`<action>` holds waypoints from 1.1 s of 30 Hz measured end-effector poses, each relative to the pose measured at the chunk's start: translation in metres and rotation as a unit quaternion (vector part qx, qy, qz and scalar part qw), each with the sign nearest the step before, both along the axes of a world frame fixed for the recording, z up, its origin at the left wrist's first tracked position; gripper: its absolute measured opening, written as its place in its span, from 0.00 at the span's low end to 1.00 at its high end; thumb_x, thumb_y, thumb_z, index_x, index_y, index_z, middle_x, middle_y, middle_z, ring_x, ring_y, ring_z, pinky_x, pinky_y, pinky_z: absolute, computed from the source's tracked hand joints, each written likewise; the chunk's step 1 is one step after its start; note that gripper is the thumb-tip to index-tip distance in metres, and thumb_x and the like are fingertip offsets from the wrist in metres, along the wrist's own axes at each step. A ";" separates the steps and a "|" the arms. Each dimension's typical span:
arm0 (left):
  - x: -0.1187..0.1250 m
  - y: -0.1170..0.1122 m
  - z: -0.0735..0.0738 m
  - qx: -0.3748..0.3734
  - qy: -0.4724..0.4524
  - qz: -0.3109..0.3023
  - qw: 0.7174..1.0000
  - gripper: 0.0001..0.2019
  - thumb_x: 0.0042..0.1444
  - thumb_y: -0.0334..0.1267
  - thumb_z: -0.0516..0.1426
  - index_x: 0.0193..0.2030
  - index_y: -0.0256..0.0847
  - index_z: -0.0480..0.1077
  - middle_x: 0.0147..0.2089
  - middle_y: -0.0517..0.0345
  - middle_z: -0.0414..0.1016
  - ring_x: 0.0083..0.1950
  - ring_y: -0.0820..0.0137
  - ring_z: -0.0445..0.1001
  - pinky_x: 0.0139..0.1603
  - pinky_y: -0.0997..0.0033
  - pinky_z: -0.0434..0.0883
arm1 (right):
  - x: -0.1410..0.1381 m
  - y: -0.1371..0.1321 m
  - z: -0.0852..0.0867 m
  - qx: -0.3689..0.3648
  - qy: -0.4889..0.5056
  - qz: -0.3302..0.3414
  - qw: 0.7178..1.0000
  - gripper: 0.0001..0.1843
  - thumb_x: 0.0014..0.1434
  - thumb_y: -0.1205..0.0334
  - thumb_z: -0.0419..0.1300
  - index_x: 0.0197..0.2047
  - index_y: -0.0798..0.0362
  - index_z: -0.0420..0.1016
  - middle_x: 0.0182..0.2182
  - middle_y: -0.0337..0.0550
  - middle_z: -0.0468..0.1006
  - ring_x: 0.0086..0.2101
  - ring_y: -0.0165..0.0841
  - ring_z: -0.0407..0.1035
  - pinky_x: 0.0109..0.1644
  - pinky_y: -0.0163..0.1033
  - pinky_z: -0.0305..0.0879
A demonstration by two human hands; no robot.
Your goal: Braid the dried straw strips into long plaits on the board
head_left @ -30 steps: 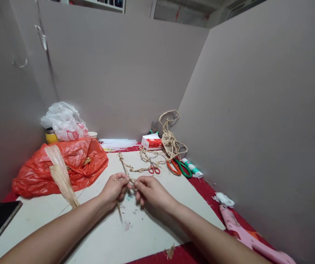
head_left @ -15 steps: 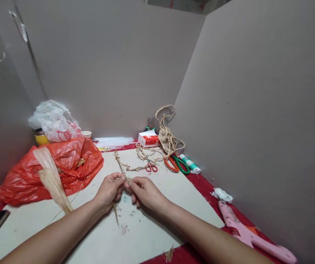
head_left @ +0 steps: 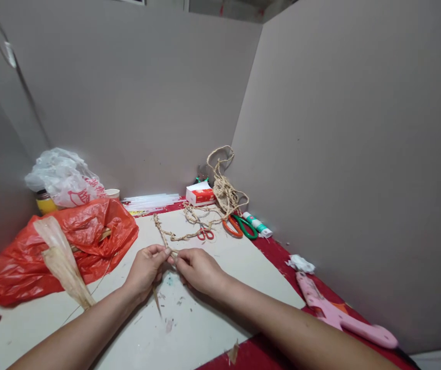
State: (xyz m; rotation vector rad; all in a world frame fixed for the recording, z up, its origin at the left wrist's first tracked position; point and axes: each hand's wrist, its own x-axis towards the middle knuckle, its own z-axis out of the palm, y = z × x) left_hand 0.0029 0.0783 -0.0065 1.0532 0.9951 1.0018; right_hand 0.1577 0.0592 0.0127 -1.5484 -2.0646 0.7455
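Note:
My left hand [head_left: 145,270] and my right hand [head_left: 196,268] meet over the pale board [head_left: 213,303], both pinched on the near end of a thin braided husk cord [head_left: 164,235]. The cord runs away from my fingers toward the back of the board. A loose strip of husk [head_left: 155,304] hangs down below my left hand. Dried husk leaves [head_left: 60,262] lie to the left, partly on a red plastic bag [head_left: 66,241].
At the back right lie a tangle of twine [head_left: 224,191], small red scissors [head_left: 205,235], orange-and-green scissors [head_left: 239,226], a glue stick [head_left: 257,224] and a red-white box [head_left: 200,195]. A pink glue gun [head_left: 340,316] rests on the red cloth at right. Grey partition walls enclose the desk.
The view has swung right and slightly down, so everything shifted left in the picture. Both hands stay pinched on the cord in the same place.

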 end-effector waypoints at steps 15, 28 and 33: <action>-0.001 0.002 0.000 -0.004 0.023 -0.012 1.000 0.13 0.49 0.44 0.59 0.25 0.37 0.65 0.13 0.70 0.54 0.14 0.83 0.45 0.15 0.78 0.42 | 0.011 -0.003 0.026 0.076 -0.117 0.009 0.990 0.22 0.63 0.51 0.45 0.30 0.52 0.76 0.27 0.44 0.77 0.26 0.31 0.66 0.28 0.35 0.49; -0.002 0.003 0.004 -0.033 0.027 -0.045 0.998 0.13 0.48 0.44 0.58 0.24 0.37 0.64 0.14 0.68 0.59 0.13 0.84 0.44 0.15 0.78 0.41 | 0.019 0.031 -0.003 -0.036 0.117 0.075 0.990 0.11 0.54 0.63 0.54 0.28 0.59 0.74 0.19 0.36 0.68 0.22 0.25 0.59 0.26 0.30 0.53; -0.001 0.001 0.002 -0.012 0.048 -0.028 0.998 0.12 0.48 0.44 0.59 0.27 0.36 0.65 0.16 0.66 0.62 0.14 0.83 0.46 0.15 0.78 0.41 | 0.016 0.023 0.015 -0.089 0.094 0.078 0.989 0.10 0.54 0.68 0.51 0.23 0.57 0.66 0.18 0.35 0.66 0.20 0.24 0.58 0.24 0.29 0.53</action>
